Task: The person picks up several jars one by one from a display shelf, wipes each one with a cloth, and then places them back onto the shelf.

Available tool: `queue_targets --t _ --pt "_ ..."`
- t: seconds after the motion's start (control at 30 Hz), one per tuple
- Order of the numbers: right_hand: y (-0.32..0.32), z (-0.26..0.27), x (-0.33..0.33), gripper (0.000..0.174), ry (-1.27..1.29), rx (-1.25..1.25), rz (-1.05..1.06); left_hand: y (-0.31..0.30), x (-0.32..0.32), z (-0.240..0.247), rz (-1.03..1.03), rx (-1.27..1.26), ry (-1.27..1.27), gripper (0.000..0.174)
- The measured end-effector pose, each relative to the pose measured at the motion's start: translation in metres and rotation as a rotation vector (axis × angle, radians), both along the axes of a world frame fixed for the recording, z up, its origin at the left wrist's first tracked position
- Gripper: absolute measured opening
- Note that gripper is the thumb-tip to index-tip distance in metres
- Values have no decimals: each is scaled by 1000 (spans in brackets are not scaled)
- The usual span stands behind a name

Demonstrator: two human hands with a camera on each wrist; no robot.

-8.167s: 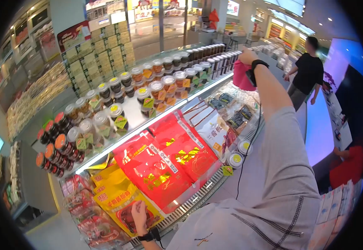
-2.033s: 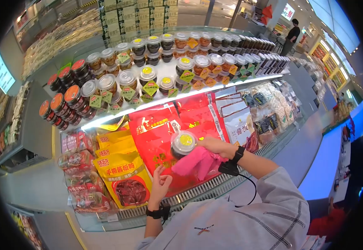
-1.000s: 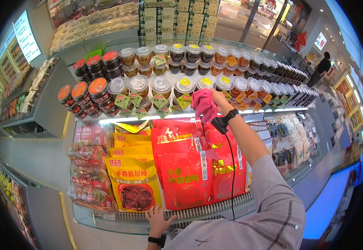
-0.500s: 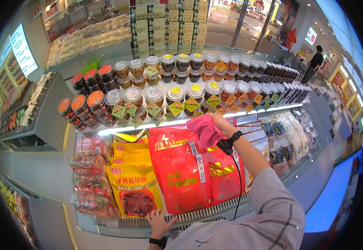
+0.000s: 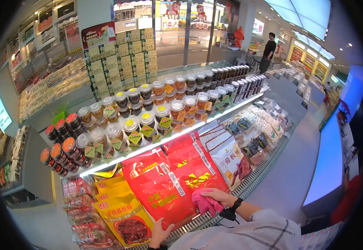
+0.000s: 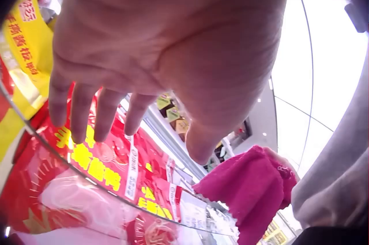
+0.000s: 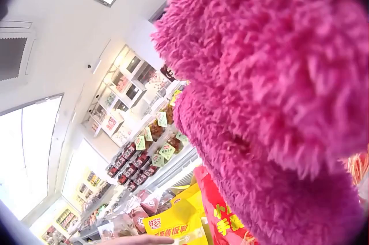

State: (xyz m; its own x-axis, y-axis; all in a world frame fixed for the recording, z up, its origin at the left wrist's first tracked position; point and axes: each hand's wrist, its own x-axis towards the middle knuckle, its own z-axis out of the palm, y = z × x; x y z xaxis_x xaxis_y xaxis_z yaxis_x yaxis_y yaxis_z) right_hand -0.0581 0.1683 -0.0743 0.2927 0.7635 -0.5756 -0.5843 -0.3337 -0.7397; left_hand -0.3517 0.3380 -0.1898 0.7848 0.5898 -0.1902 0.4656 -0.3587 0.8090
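Note:
My right hand (image 5: 217, 194) grips a fluffy pink cloth (image 5: 205, 203) close over the front edge of a glass display case. That cloth (image 7: 259, 89) fills much of the right wrist view and hides the fingers. My left hand (image 5: 160, 233) is at the case's front rim, by a yellow food bag (image 5: 125, 218), and holds nothing. In the left wrist view its fingers (image 6: 106, 115) are extended and spread above red bags (image 6: 98, 158). Behind the bags, a lit shelf bears lidded plastic tubs (image 5: 131, 128) with green and orange tags.
Dark jars with orange lids (image 5: 69, 149) stand at the shelf's left end. White packs (image 5: 227, 160) and clear-wrapped food (image 5: 256, 143) lie right of the red bags. Stacked boxes (image 5: 123, 58) rise behind the case. A person (image 5: 268, 52) stands far back at the right.
Two seconds ago my right hand held a tub with the cloth; one second ago it was at the front tub row. It has since come down to the front edge with only the cloth.

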Motion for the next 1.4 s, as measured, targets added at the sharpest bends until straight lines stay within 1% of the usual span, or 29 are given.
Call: queue_targets --t 0.03,0.07,0.17,0.2,0.23,0.27,0.3,0.37,0.5,0.57,0.6,0.7,0.77,0.87,0.93,1.07,1.13,1.17,1.27,1.33,1.37,1.4 --pt "-11 1 -11 41 -33 -22 15 -4 13 22 -49 -29 -89 79" --pt "-21 3 -23 46 11 3 24 -7 23 46 -108 -147 -36 81" --pt "-35 20 -58 49 -51 -33 124 -27 52 75 -222 -435 -133 78" --pt "-37 15 -66 50 -48 50 121 -35 60 85 -249 -618 -252 68" --pt "-40 6 -76 52 -43 130 122 -42 66 75 -272 -655 -335 63" --pt "-44 2 -83 53 -36 208 127 -47 73 54 -291 -694 -418 58" --pt "-47 12 -86 52 -69 151 96 -50 77 43 -309 -733 -503 53" --pt "-54 36 -93 50 -129 31 39 -55 78 47 -300 -668 -474 41" --pt "-72 2 -92 44 -159 43 -47 -63 75 60 -241 -515 -418 24" --pt "-84 -19 -94 42 -191 5 -63 -64 71 68 -237 -480 -378 23" --pt "-87 -17 -97 41 -189 10 -104 -65 69 73 -235 -462 -357 23" --pt "-92 -5 -102 39 -165 37 -223 -64 66 86 -189 -434 -410 24" --pt "-96 -3 -102 38 -120 64 -299 -62 63 75 -181 -368 -413 25" --pt "-98 -8 -100 36 -170 79 -308 -59 61 67 -191 -257 -423 24" --pt "-99 -13 -100 34 -130 106 -316 -60 61 64 -193 -183 -457 22" --pt "-103 -22 -101 30 -143 96 -307 -63 60 65 -156 -258 -421 17" --pt "-104 -14 -102 29 -155 90 -305 -65 59 72 -165 -320 -361 16" --pt "-105 -10 -102 29 -160 87 -304 -66 59 73 -169 -306 -343 16" --pt "-105 -8 -101 29 -160 56 -315 -66 59 79 -185 -267 -295 16" --pt "-101 -2 -100 32 -146 83 -338 -66 59 85 -201 -251 -271 16" --pt "-98 1 -101 34 -140 95 -350 -66 59 86 -196 -316 -276 17" --pt "-96 5 -104 37 -260 114 -290 -66 61 87 -192 -381 -286 18"
